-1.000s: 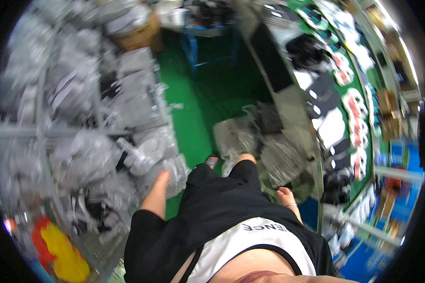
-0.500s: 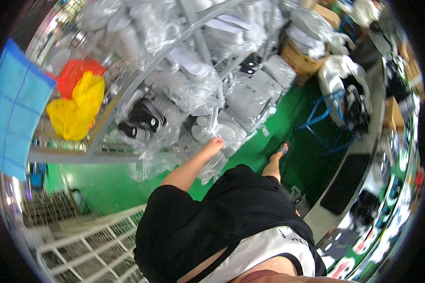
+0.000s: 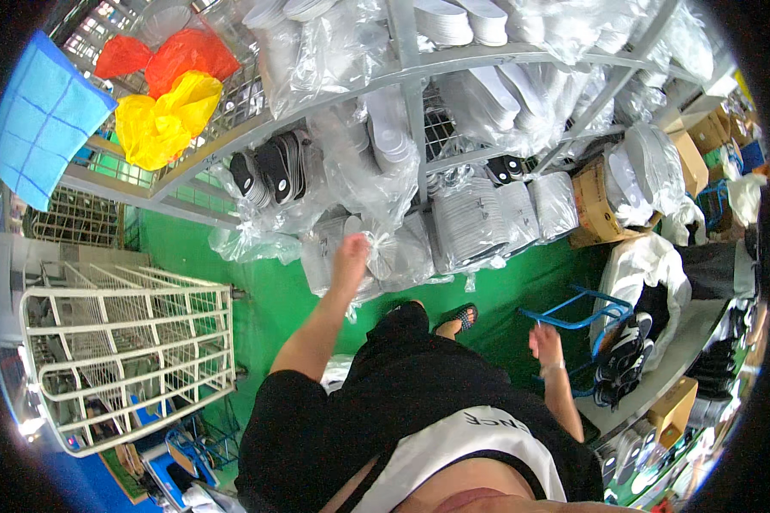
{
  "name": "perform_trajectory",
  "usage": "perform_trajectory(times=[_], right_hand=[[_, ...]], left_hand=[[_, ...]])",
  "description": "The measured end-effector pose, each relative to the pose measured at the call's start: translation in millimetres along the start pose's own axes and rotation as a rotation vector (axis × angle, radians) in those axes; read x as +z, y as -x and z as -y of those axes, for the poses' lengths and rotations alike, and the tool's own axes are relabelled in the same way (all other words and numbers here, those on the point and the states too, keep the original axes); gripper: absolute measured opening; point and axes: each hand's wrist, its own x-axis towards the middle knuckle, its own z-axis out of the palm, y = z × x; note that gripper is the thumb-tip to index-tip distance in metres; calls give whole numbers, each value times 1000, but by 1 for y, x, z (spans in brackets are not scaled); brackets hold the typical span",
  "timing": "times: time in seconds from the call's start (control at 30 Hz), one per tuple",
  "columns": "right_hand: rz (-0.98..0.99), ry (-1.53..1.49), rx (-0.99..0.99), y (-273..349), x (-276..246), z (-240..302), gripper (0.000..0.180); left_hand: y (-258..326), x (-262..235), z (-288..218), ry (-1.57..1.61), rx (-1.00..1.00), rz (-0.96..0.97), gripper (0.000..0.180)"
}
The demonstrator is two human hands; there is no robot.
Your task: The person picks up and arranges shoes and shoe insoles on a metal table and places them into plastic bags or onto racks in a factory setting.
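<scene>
My left hand is closed at the gathered neck of a clear plastic bag holding pale grey insoles, which sits low among other bags by the rack. The hand hides part of the neck. My right hand hangs at my right side near a blue metal frame. It holds nothing, and its fingers are loosely bent and apart. On the rack above, bagged black insoles lie beside white ones. Stacks of bagged grey insoles stand to the right.
A grey metal rack spans the far side. At left stand a white wire cart, a hanging blue cloth, and red and yellow bags. Right are a cardboard box, black shoes and a bench.
My view has turned, bringing the white cart fully into sight at left. My right hand has come into view. My left hand stays at the insole bag.
</scene>
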Motion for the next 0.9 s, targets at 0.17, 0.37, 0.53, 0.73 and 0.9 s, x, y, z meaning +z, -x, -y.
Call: perform_trajectory(times=[0.17, 0.37, 0.53, 0.73, 0.9], right_hand=[[280, 337, -521, -88, 120, 175, 25], [218, 899, -1116, -101, 294, 294, 33], [-230, 1381, -1236, -169, 328, 289, 38], [-138, 1322, -1015, -179, 336, 299, 32], [12, 1020, -983, -181, 322, 314, 19]], left_hand=[[-40, -19, -117, -508, 762, -197, 19], [-130, -8, -117, -1279, 610, 429, 26], [-161, -52, -81, -1280, 58, 472, 35], [-183, -47, -75, -843, 444, 165, 60], [-205, -13, -82, -1018, 479, 124, 88]])
